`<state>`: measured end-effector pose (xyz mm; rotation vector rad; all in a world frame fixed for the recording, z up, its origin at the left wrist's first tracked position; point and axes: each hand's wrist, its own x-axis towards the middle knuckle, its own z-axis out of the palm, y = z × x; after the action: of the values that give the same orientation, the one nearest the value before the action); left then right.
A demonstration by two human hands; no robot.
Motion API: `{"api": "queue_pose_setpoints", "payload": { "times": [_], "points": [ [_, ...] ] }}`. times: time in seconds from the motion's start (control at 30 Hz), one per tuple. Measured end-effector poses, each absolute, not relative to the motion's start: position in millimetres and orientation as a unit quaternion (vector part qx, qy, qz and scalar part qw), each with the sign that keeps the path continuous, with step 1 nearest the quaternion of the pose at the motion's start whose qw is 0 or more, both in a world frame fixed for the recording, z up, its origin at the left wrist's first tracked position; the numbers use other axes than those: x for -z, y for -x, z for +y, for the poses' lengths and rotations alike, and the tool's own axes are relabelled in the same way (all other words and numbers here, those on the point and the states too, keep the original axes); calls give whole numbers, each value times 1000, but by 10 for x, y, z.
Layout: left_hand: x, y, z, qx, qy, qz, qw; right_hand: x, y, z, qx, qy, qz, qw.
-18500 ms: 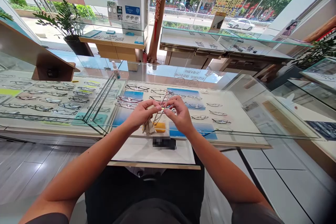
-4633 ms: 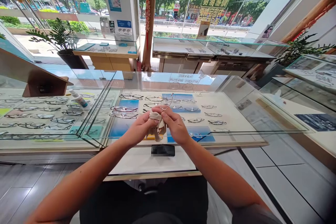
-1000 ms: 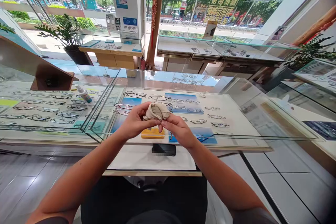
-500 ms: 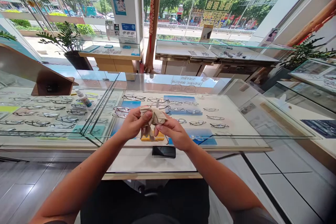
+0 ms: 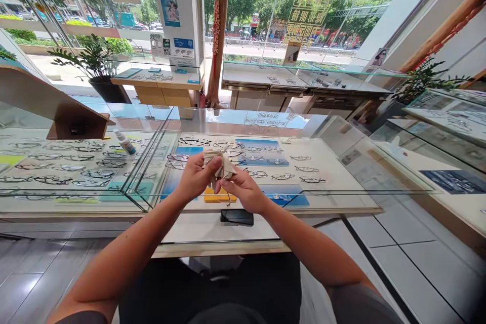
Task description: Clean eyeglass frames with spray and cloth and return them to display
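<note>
My left hand (image 5: 196,178) is closed on a beige cleaning cloth (image 5: 220,163), thumb pressed on top of it. My right hand (image 5: 243,190) pinches a thin-framed pair of glasses (image 5: 228,197) wrapped in that cloth; only a thin wire part shows below the fingers and a tip above the cloth. Both hands are held together over the glass counter (image 5: 341,134), just above a yellow box (image 5: 212,195) and a black phone (image 5: 237,217).
Rows of glasses (image 5: 68,167) lie under the glass to the left and ahead. A small spray bottle (image 5: 124,142) lies on the left counter beside a wooden stand (image 5: 56,106). More display cases (image 5: 304,73) and potted plants (image 5: 94,58) stand by the window.
The hands stay together with cloth and glasses. The cloth went from bunched over the frame to gripped under my left thumb, and my right hand dropped slightly lower and nearer.
</note>
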<state>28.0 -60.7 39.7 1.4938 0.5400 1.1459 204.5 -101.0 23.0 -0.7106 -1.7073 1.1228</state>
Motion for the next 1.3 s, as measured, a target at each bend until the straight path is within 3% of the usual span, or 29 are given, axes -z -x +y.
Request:
{"api": "queue_pose_setpoints", "payload": {
  "times": [0.2,0.37,0.5,0.67,0.93,1.13,1.3],
  "points": [
    [-340,-134,-305,-592,-554,288,510,-282,-2175,-978,-434,296,-706,476],
    [-395,336,199,-742,-467,350,330,-525,-2410,-749,-463,276,-706,459],
    [-341,784,467,-689,-512,498,121,-922,-2527,-506,-487,261,-692,464],
    [-193,1080,582,-542,-527,655,-13,-1443,-2553,-361,-477,253,-712,449],
    [-101,973,524,-390,-547,740,-29,-1638,-2436,-372,-477,207,-742,423],
    [-150,921,414,-450,-614,644,-73,-1584,-2469,-368,-489,210,-738,415],
    [-465,654,166,-517,-680,512,-90,-1544,-2493,-374,-502,198,-724,429]
  ]
}}
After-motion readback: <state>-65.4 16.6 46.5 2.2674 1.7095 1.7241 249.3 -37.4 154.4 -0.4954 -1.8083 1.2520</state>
